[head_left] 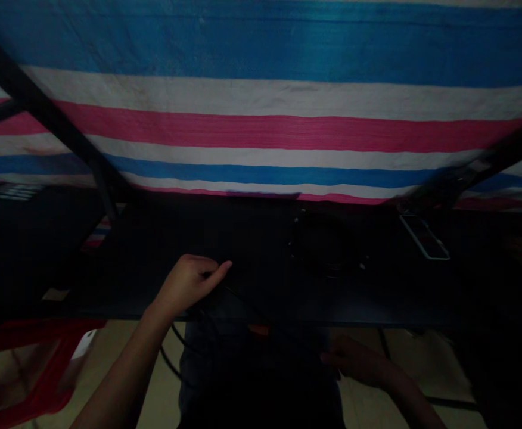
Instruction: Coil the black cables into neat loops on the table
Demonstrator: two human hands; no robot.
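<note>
The scene is very dim. My left hand (195, 279) rests by the black table (167, 226), its fingers curled around a thin black cable (243, 300) and its thumb stretched out. From there the cable runs right and down, fading into the dark over my lap, while loops of it hang below the left hand past the table's front edge. Lower right, my right hand (354, 359) is closed in a pinch in front of that edge. The cable seems to lead to it, but the grip is hard to make out in shadow.
A coil of black cable (326, 247) with small light tips lies on the table, and a phone (424, 237) lies to its right. Behind hangs a striped tarp (261, 131) between dark slanted frame bars (59, 119). A red stool (50, 381) stands lower left.
</note>
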